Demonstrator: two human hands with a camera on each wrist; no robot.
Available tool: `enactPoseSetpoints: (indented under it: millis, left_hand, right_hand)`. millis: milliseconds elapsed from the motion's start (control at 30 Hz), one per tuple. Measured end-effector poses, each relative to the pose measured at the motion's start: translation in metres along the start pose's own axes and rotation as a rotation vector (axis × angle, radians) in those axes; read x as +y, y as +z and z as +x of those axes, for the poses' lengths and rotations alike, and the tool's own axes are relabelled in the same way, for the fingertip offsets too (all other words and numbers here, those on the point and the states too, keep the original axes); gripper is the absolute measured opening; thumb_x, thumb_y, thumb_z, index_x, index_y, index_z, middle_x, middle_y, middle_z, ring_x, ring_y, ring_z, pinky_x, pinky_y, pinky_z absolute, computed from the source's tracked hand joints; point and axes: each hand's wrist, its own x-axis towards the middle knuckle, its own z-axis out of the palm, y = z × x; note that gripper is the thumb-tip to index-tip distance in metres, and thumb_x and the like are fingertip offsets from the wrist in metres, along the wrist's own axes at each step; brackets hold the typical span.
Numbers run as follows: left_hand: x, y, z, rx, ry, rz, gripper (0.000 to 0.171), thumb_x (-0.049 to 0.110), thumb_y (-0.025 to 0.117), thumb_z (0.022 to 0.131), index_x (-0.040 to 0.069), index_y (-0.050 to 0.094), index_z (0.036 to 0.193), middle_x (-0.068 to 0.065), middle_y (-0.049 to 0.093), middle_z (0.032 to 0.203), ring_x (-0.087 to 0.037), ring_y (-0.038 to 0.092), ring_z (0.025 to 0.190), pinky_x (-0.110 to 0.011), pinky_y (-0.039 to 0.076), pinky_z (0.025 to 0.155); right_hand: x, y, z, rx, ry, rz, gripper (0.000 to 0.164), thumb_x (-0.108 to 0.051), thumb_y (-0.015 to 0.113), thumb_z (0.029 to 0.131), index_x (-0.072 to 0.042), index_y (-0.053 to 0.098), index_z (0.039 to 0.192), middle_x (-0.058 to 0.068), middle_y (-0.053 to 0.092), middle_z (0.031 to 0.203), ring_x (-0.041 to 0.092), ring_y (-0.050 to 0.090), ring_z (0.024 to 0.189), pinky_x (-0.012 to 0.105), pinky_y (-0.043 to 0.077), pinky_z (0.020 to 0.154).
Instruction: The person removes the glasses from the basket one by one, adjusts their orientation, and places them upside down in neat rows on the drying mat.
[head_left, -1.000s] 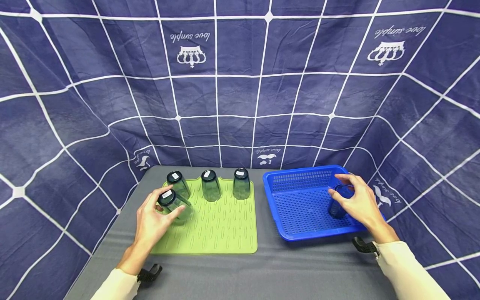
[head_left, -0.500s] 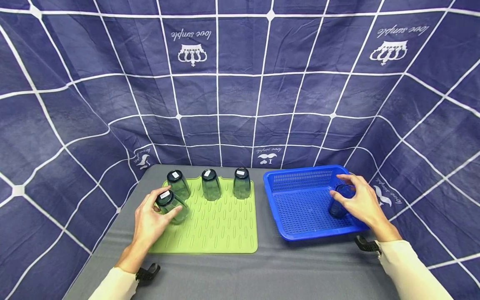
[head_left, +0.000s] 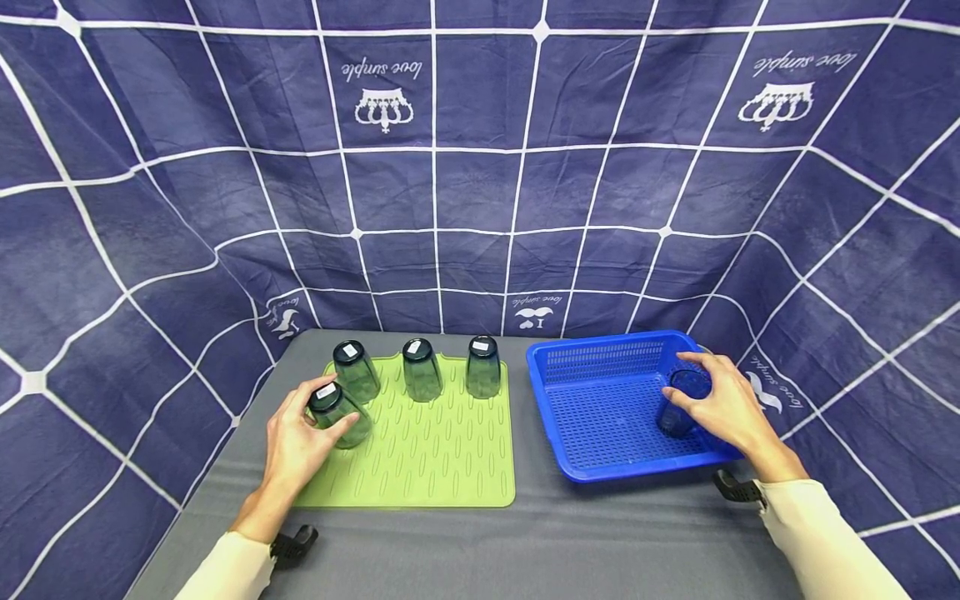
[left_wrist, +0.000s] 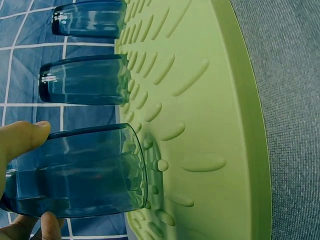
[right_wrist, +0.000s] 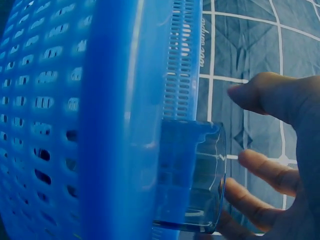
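My left hand (head_left: pixel 292 437) grips an upside-down tinted drinking glass (head_left: pixel 348 429) near its base, thumb on one side and fingers on the other. The rim of that glass is close over the front-left part of the green ribbed mat (head_left: pixel 442 467), as the left wrist view shows. At the right, my right hand (head_left: pixel 723 408) is spread around another drinking glass (right_wrist: pixel 207 185) standing mouth up in the blue basket (head_left: pixel 592 365). In the right wrist view the thumb stands off from this glass and the fingertips are beside its rim, loosely bent.
Along the back of the mat stand three more upside-down glasses, a left one (head_left: pixel 356 372), a middle one (head_left: pixel 422 372) and a right one (head_left: pixel 483 369). Grey cloth (head_left: pixel 480 550) covers the table. A blue checked curtain (head_left: pixel 480 192) encloses the back and sides.
The left hand has shifted slightly left with its glass, lowering it toward the mat. The right hand's fingers have spread and drawn slightly away from the glass in the basket.
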Motion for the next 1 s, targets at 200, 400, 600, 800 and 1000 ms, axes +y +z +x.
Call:
enactPoseSetpoints:
  millis: [200,400,600,800,1000]
  left_hand:
    - [-0.004,0.001,0.000,-0.008,-0.025,0.009,0.079,0.012,0.112,0.071,0.019,0.080,0.143,-0.014,0.079,0.109,-0.029,0.064,0.078,-0.016,0.039,0.073]
    - [-0.009,0.003,0.001,-0.013,-0.037,0.021,0.079,0.012,0.112,0.071,0.018,0.079,0.142,-0.015,0.078,0.108,-0.029,0.063,0.079,-0.020,0.040,0.073]
    - [-0.012,0.005,0.001,-0.012,-0.045,0.037,0.079,0.013,0.112,0.071,0.019,0.079,0.143,-0.014,0.072,0.097,-0.030,0.062,0.079,-0.036,0.045,0.072]
    - [-0.013,0.007,0.002,-0.004,-0.029,0.027,0.079,0.014,0.111,0.071,0.018,0.079,0.143,-0.016,0.074,0.100,-0.028,0.060,0.079,-0.045,0.045,0.073]
    - [-0.013,0.008,0.002,-0.017,-0.029,0.029,0.080,0.015,0.111,0.072,0.019,0.078,0.145,-0.015,0.073,0.099,-0.023,0.057,0.079,-0.045,0.045,0.073]
  right_hand:
    - [0.005,0.000,-0.002,-0.089,0.040,-0.042,0.076,-0.034,0.096,0.093,-0.001,0.066,0.154,0.045,0.060,0.152,0.065,0.057,0.141,0.084,0.048,0.110]
    - [0.007,0.001,-0.004,-0.127,0.060,-0.062,0.077,-0.036,0.095,0.093,0.000,0.065,0.155,0.047,0.059,0.151,0.067,0.057,0.141,0.087,0.049,0.108]
    - [0.010,0.002,-0.004,-0.140,0.055,-0.065,0.077,-0.034,0.095,0.094,0.001,0.063,0.155,0.048,0.060,0.151,0.066,0.057,0.142,0.087,0.048,0.107]
    - [0.013,0.005,-0.005,-0.132,0.039,-0.064,0.077,-0.030,0.096,0.093,0.002,0.063,0.154,0.047,0.064,0.147,0.064,0.061,0.138,0.083,0.049,0.104]
    - [0.014,0.007,-0.005,-0.116,0.020,-0.050,0.077,-0.026,0.097,0.092,0.004,0.063,0.153,0.043,0.069,0.144,0.062,0.066,0.132,0.079,0.052,0.101]
